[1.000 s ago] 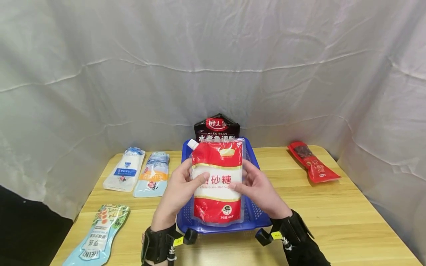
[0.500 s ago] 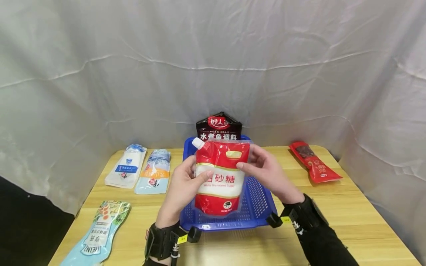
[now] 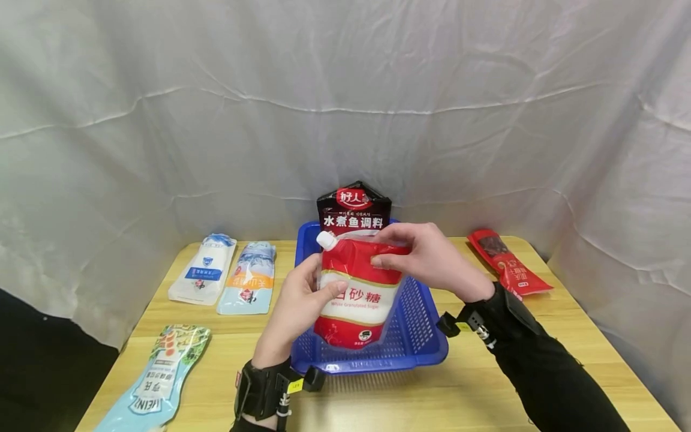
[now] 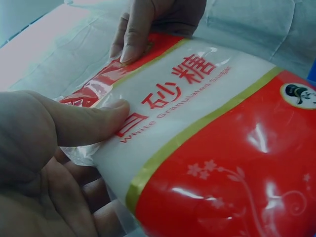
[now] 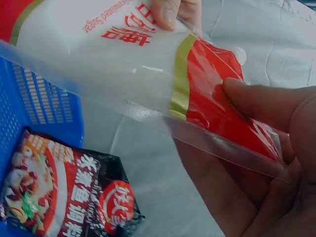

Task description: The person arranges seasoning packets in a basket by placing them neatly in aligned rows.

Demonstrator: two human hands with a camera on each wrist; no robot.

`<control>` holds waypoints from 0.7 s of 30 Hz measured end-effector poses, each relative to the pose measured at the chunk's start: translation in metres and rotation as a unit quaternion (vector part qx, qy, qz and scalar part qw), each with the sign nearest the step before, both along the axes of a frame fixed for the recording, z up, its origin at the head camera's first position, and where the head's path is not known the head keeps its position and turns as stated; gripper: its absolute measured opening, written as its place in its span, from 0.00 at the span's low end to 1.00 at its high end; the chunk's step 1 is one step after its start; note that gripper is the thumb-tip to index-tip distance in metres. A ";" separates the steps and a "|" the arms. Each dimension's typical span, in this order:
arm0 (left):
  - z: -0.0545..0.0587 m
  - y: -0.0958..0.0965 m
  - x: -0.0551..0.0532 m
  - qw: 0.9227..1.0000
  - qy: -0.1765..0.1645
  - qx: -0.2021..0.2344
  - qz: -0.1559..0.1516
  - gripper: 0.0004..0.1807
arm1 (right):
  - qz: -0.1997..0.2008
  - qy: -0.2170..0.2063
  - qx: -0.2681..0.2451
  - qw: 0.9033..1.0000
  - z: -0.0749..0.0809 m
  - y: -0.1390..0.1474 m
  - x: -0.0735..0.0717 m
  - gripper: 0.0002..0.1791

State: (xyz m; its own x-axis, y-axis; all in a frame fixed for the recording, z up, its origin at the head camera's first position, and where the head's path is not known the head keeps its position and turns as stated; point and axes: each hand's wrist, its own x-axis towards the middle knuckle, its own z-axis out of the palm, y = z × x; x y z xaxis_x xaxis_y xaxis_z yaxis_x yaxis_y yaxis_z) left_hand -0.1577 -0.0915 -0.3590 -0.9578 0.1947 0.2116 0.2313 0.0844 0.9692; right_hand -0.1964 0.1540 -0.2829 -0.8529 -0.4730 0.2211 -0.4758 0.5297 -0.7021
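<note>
Wooden table (image 3: 388,402): beneath everything
Blue basket (image 3: 372,364): middle of the table
Sugar pouch (image 3: 356,297): held above the basket — printed "White Granulated Sugar"
Black seasoning packet (image 3: 353,219): leaning upright at the basket's far end
Right hand (image 3: 429,258): pinching the pouch's far right corner
Left hand (image 3: 302,294): gripping its left edge — thumb in front
White cap (image 3: 326,240): far left corner

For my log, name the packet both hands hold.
The red-and-white sugar pouch; the black packet stands in the blue basket, and the other packets lie on the table.
</note>
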 end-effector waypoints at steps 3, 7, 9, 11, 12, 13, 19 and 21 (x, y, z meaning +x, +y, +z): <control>0.000 -0.002 -0.001 1.000 -0.011 -0.007 -0.001 0.23 | -0.001 0.000 -0.005 1.000 -0.003 -0.002 -0.003 0.13; -0.001 -0.003 -0.001 1.000 -0.009 -0.018 0.012 0.23 | 0.003 0.012 -0.014 1.000 -0.004 -0.004 -0.007 0.10; -0.001 -0.003 -0.002 1.000 -0.005 -0.021 0.021 0.22 | 0.007 0.022 -0.019 1.000 -0.003 -0.005 -0.009 0.10; -0.001 -0.003 -0.002 0.999 -0.002 -0.025 0.028 0.21 | 0.010 0.034 -0.021 0.999 -0.001 -0.005 -0.010 0.09; -0.001 -0.004 -0.003 0.999 -0.002 -0.026 0.032 0.21 | 0.010 0.040 -0.020 0.999 0.000 -0.006 -0.011 0.09; -0.002 -0.006 -0.004 0.999 -0.003 -0.027 0.036 0.21 | 0.010 0.046 -0.018 0.999 0.001 -0.006 -0.012 0.09; -0.005 -0.026 -0.004 0.995 0.011 -0.034 0.088 0.22 | 0.000 0.075 -0.010 0.997 0.004 -0.009 -0.023 0.09; -0.006 -0.034 -0.003 0.992 0.014 -0.054 0.111 0.22 | -0.008 0.077 -0.007 0.997 0.003 -0.009 -0.029 0.10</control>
State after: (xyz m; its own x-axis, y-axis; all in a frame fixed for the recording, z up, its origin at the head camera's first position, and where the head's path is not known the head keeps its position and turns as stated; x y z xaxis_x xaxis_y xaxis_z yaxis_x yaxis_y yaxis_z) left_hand -0.1608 -0.1255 -0.3651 -0.9735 0.0035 0.2287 0.2229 0.2393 0.9450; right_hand -0.2254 0.1447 -0.2798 -0.8160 -0.4556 0.3557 -0.5696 0.5294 -0.6287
